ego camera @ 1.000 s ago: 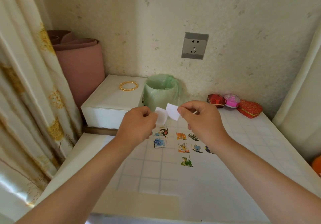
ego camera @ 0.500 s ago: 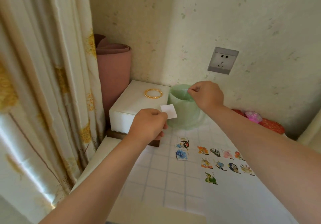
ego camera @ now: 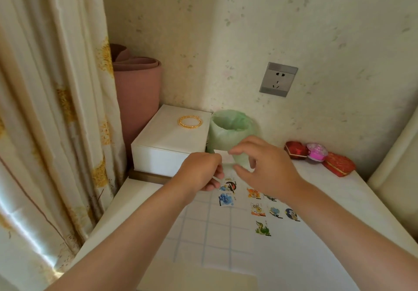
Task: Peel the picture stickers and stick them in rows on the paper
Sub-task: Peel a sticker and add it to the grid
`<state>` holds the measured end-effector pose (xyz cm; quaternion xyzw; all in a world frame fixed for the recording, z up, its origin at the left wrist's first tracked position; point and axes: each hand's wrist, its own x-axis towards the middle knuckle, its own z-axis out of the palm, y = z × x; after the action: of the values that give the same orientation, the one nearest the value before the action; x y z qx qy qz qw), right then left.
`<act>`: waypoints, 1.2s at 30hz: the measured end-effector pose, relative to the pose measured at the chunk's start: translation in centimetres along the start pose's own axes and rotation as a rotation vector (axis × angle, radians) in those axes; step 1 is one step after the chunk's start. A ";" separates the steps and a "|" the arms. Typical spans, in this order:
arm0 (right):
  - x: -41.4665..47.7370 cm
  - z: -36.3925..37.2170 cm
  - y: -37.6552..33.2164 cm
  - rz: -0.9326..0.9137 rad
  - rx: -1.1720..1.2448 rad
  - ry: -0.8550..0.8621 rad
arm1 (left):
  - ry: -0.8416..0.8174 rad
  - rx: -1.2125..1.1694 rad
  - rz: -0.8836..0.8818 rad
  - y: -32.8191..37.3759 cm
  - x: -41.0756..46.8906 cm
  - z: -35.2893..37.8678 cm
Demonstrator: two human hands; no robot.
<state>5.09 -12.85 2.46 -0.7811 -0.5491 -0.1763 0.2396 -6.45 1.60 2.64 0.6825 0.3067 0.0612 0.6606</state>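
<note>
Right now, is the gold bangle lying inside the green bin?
No, the gold bangle lies on top of the white box, beside the green bin.

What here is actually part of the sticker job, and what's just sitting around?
For the job: white sticker piece pinched in the left hand; right hand beside it; picture stickers already stuck; gridded paper; green-lined bin, probably for scraps.
Just lying about: white box, gold bangle, red heart boxes, pink rolled mat, wall socket, curtain.
</note>
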 end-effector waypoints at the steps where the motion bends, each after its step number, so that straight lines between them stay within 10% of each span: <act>1: -1.0 -0.1 0.0 -0.021 -0.033 -0.003 | -0.016 -0.003 -0.018 -0.1 -0.2 0.4; 10: -4.8 -0.7 1.4 -0.107 -0.147 0.124 | -0.215 -0.160 -0.119 -1.2 -1.7 3.9; 21: -4.8 -2.8 1.4 0.830 0.741 0.013 | 0.010 -0.013 0.113 -1.6 -0.9 6.0; 36: -8.7 -4.9 1.1 0.950 0.858 -0.029 | 0.075 0.049 0.209 -2.1 -3.0 8.2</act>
<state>3.12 -22.66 1.56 -0.7761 -0.1680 0.1951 0.5756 -5.61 -7.12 0.66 0.7240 0.2598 0.1475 0.6217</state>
